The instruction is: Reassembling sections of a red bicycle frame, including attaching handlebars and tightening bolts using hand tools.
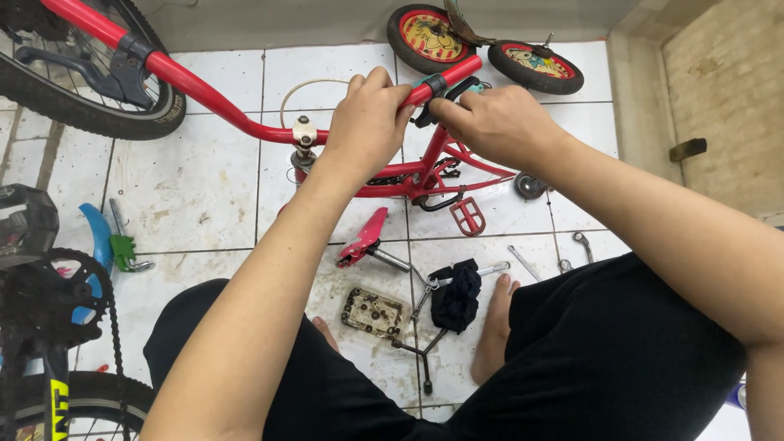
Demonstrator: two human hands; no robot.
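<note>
The red handlebar (220,104) of a small bicycle runs as a long bar from the upper left down to its stem clamp and up again to the right, its long axis lying across the view, out over the white tiled floor (196,188) toward the floor's far edge. Both hands meet on its right end: the left hand (369,122) is wrapped closed around the bar just inside the teal grip end, while the right hand (496,122) pinches the black brake lever (447,91) clamped there, its fingers curled shut on it. The right hand is the nearer to the bar's tip. Below, the red frame (425,171) lies on its side with a red pedal (468,216). Nearer the person's knees, a shallow grimy tray (374,313) holds small bolts and nuts, with a black cloth (457,294), a cross wrench (420,347) and a red saddle (365,237) just beside it. Two small wheels (482,47) rest by the far edge.
</note>
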